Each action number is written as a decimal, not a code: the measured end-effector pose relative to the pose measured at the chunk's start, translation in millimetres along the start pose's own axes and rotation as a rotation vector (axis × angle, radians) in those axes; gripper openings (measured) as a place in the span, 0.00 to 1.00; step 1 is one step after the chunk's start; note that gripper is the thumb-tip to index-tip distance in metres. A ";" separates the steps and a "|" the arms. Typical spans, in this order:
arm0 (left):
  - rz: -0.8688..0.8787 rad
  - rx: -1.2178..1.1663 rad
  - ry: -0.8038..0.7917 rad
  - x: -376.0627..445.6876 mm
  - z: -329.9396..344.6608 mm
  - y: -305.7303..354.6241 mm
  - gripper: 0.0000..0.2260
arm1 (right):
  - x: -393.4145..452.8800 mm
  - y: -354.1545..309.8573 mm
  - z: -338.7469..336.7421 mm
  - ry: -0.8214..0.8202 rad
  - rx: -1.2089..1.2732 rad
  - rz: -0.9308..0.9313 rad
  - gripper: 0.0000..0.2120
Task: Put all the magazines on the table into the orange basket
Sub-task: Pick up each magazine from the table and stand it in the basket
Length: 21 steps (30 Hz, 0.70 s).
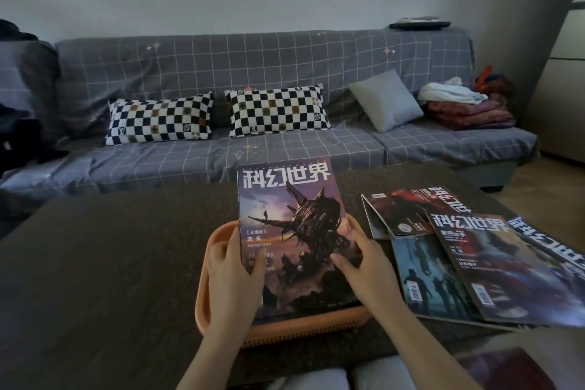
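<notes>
Magazine (pixel 292 228) held between left hand (pixel 232 275) and right hand (pixel 364 269)

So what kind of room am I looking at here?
Most likely a home living room: a sofa under a grey checked cover, with checkered pillows, stands behind a low dark table, and folded blankets sit at the sofa's right end.

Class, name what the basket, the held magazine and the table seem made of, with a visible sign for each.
Basket: likely orange plastic, with moulded slotted walls. Magazine: glossy printed paper, thin with a sheen. Table: dark, matte, finely speckled; stone or laminate, unclear.
</notes>
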<state>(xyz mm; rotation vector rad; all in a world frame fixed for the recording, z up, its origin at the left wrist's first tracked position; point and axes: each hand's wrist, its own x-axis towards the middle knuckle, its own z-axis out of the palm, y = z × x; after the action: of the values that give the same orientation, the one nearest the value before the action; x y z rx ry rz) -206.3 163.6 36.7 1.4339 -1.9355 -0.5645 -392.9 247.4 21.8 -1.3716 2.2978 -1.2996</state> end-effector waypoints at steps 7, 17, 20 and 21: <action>-0.008 -0.048 -0.101 -1.3 0.5 -11.8 0.26 | 2.5 2.8 -1.4 -0.116 -0.008 0.177 0.28; -0.484 -0.758 -0.590 52.6 -6.7 -17.1 0.23 | 57.5 -0.7 4.9 -0.449 0.642 0.508 0.15; -0.461 -0.823 -0.588 56.1 -1.8 -25.3 0.24 | 61.0 3.0 6.4 -0.441 0.660 0.504 0.16; -0.444 -0.848 -0.585 57.2 -0.6 -27.5 0.24 | 61.1 4.9 6.5 -0.428 0.673 0.483 0.19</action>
<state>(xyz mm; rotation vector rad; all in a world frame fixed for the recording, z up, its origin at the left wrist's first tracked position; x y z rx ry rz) -198.1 100.8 32.7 1.1659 -1.4034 -1.9101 -427.0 196.9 30.7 -0.7165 1.5493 -1.2776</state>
